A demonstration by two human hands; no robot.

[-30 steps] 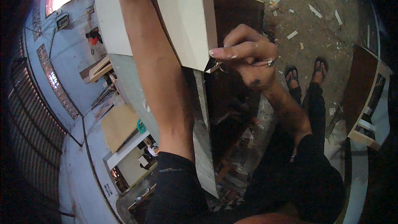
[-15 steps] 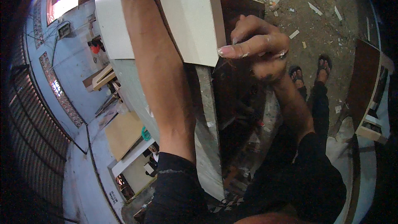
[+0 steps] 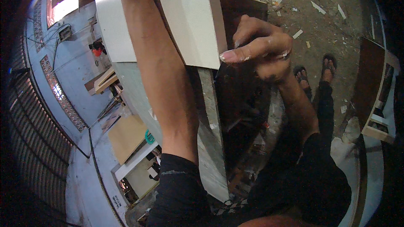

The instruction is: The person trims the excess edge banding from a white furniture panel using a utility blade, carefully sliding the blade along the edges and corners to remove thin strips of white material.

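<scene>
A white board (image 3: 187, 21) with a pale, thick side edge lies on the bench (image 3: 210, 96) under my left forearm. The forearm reaches across it to the top of the picture, where my left hand passes out of view. At the board's near right corner is my right hand (image 3: 265, 48), its fingers curled and its thumb tip against the edge. A thin dark sliver shows just below the thumb; whether my fingers hold it I cannot make out. White smears mark the thumb and fingers.
Wood scraps and paper bits litter the dirt floor (image 3: 294, 12) at the right. My sandalled feet (image 3: 328, 65) stand there. A brown panel (image 3: 366, 80) leans at the far right. Boards, a tan sheet (image 3: 125, 136) and a teal coil (image 3: 149, 137) lie along the left.
The view shifts very slightly. My right thumb stays at the board's corner, and the thin dark sliver below it shows more plainly. My left forearm stays across the board.
</scene>
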